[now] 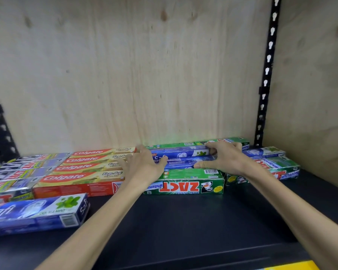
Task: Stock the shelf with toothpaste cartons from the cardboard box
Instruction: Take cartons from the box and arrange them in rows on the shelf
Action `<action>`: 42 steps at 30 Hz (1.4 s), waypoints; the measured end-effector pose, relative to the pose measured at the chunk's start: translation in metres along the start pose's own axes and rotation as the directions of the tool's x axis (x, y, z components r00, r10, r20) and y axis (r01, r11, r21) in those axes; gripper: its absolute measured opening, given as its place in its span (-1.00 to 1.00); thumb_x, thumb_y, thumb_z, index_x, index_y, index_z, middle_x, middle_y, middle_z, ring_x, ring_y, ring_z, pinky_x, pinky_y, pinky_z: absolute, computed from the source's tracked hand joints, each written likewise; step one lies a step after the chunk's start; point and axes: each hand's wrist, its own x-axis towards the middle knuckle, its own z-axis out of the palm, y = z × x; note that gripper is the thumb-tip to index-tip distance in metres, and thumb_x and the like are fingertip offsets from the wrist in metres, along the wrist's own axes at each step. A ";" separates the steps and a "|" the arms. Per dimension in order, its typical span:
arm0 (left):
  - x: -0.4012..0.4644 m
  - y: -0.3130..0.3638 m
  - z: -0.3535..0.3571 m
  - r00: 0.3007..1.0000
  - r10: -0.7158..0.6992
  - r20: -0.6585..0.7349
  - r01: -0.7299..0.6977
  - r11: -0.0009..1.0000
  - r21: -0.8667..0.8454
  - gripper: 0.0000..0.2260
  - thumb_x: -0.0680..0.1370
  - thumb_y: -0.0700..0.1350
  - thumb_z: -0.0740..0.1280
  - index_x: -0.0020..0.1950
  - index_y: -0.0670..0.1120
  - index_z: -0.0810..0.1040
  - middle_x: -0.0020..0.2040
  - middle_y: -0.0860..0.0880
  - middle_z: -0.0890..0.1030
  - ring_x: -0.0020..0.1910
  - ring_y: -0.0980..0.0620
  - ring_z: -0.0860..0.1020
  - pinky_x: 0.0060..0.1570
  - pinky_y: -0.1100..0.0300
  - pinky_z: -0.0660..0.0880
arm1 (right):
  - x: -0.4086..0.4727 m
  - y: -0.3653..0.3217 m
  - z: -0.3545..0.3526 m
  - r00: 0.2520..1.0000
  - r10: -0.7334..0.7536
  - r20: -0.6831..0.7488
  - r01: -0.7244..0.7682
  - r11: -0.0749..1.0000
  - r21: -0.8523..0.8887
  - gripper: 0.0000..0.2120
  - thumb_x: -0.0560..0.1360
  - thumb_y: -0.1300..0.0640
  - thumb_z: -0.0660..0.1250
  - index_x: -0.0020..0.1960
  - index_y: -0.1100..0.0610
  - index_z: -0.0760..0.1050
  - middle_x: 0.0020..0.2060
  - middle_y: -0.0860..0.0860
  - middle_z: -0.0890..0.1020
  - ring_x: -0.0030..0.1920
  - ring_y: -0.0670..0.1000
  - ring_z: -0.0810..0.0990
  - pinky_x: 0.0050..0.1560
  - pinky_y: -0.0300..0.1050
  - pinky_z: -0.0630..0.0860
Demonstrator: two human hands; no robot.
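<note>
left hand (144, 162): fingers spread flat on blue cartons (183, 157) | right hand (225, 159): fingers curled round their other end | cartons: mid shelf (183, 221), behind green carton (183, 183), beside red cartons (90, 168)

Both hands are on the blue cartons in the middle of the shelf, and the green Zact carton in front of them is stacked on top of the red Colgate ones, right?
Not quite. The head view shows the green Zact carton lying on the shelf beside the Colgate cartons, not on them. Both hands, left hand and right hand, are on the blue cartons.
</note>
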 end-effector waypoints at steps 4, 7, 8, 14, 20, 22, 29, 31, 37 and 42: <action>0.005 -0.004 -0.002 0.982 0.024 -0.186 -0.065 0.974 -0.215 -0.56 0.57 0.23 0.29 0.23 -0.09 0.37 0.01 -0.09 0.64 0.17 -0.26 0.54 0.22 -0.22 0.40 | -0.011 -0.009 -0.002 0.993 0.024 -0.112 -0.007 0.989 0.148 -0.28 0.25 -0.44 0.39 0.28 -0.05 0.55 -0.12 -0.23 0.60 0.18 -0.05 0.48 0.37 0.04 0.19; 0.001 -0.010 -0.014 0.937 0.005 -0.348 -0.155 0.901 -0.405 -0.71 0.61 0.09 0.31 0.19 -0.07 0.42 -0.02 -0.05 0.61 0.02 -0.15 0.58 -0.01 -0.05 0.47 | -0.023 -0.026 -0.005 0.948 0.041 -0.315 0.036 0.972 0.233 -0.37 0.46 -0.21 0.45 0.43 0.07 0.47 -0.04 -0.14 0.61 0.12 -0.09 0.36 0.30 0.00 0.19; -0.003 -0.013 -0.021 0.925 -0.020 -0.379 -0.168 0.874 -0.455 -0.73 0.62 0.06 0.32 0.20 -0.09 0.44 0.01 -0.06 0.61 0.02 -0.13 0.56 -0.07 0.02 0.43 | -0.026 -0.033 -0.004 0.931 0.034 -0.364 0.051 0.974 0.220 -0.41 0.49 -0.14 0.46 0.44 0.07 0.46 -0.03 -0.12 0.59 0.08 -0.13 0.31 0.26 0.00 0.19; -0.029 -0.066 -0.069 0.905 -0.108 -0.412 -0.166 0.802 -0.574 -0.70 0.57 0.12 0.38 0.14 -0.07 0.53 0.02 -0.07 0.64 0.03 -0.07 0.57 -0.08 0.16 0.35 | -0.048 -0.084 0.017 0.860 -0.058 -0.507 0.160 0.974 0.160 -0.28 0.40 -0.18 0.54 0.48 -0.01 0.42 0.05 -0.07 0.61 0.21 -0.03 0.40 0.20 -0.04 0.23; -0.088 -0.169 -0.111 0.884 -0.111 -0.455 -0.127 0.878 -0.461 -0.70 0.51 0.19 0.42 0.09 0.01 0.58 -0.18 0.07 0.64 -0.11 -0.03 0.60 -0.05 0.04 0.48 | -0.078 -0.166 0.065 0.899 -0.098 -0.428 0.245 0.921 0.302 -0.50 0.44 -0.13 0.52 0.32 0.01 0.58 -0.16 -0.09 0.66 0.09 0.06 0.55 0.21 0.15 0.44; -0.103 -0.207 -0.118 0.873 -0.112 -0.474 -0.097 0.913 -0.396 -0.71 0.52 0.22 0.39 0.14 0.09 0.57 -0.14 0.07 0.66 -0.03 -0.07 0.61 0.05 -0.02 0.49 | -0.087 -0.195 0.082 0.908 -0.112 -0.403 0.268 0.895 0.356 -0.59 0.48 -0.11 0.49 0.25 0.05 0.63 -0.19 -0.05 0.67 0.02 0.03 0.60 0.16 0.06 0.47; -0.131 -0.284 -0.134 0.919 -0.167 -0.356 -0.002 0.904 -0.429 -0.70 0.52 0.04 0.47 0.20 0.01 0.54 -0.13 0.16 0.62 0.01 -0.01 0.65 0.10 0.01 0.53 | -0.103 -0.258 0.125 0.930 -0.085 -0.358 0.242 0.874 0.421 -0.51 0.47 -0.13 0.49 0.30 0.10 0.59 -0.25 -0.19 0.64 -0.01 -0.05 0.60 0.17 0.05 0.50; -0.132 -0.292 -0.136 0.938 -0.152 -0.312 -0.002 0.896 -0.444 -0.68 0.53 -0.01 0.48 0.23 -0.02 0.53 -0.06 0.08 0.67 0.00 0.03 0.66 0.06 0.08 0.53 | -0.101 -0.262 0.128 0.948 -0.073 -0.309 0.205 0.884 0.419 -0.55 0.47 -0.24 0.40 0.17 0.07 0.64 -0.20 -0.19 0.70 -0.03 -0.12 0.65 0.15 0.12 0.55; -0.130 -0.298 -0.133 0.949 -0.165 -0.270 0.022 0.885 -0.464 -0.65 0.55 -0.08 0.46 0.32 -0.05 0.50 0.00 0.06 0.63 -0.12 0.19 0.57 -0.14 0.34 0.40 | -0.103 -0.274 0.128 0.966 -0.061 -0.252 0.168 0.887 0.429 -0.74 0.53 -0.12 0.42 0.01 0.07 0.68 -0.19 -0.14 0.72 -0.13 -0.15 0.67 -0.01 0.01 0.60; -0.128 -0.304 -0.129 0.934 -0.191 -0.301 0.031 0.885 -0.464 -0.58 0.53 -0.09 0.48 0.35 -0.10 0.48 0.10 -0.05 0.64 0.08 -0.07 0.62 0.01 0.05 0.44 | -0.101 -0.289 0.138 0.965 -0.079 -0.251 0.197 0.850 0.489 -0.78 0.52 -0.02 0.46 -0.21 0.09 0.60 -0.30 -0.08 0.67 -0.25 -0.15 0.63 -0.24 -0.15 0.55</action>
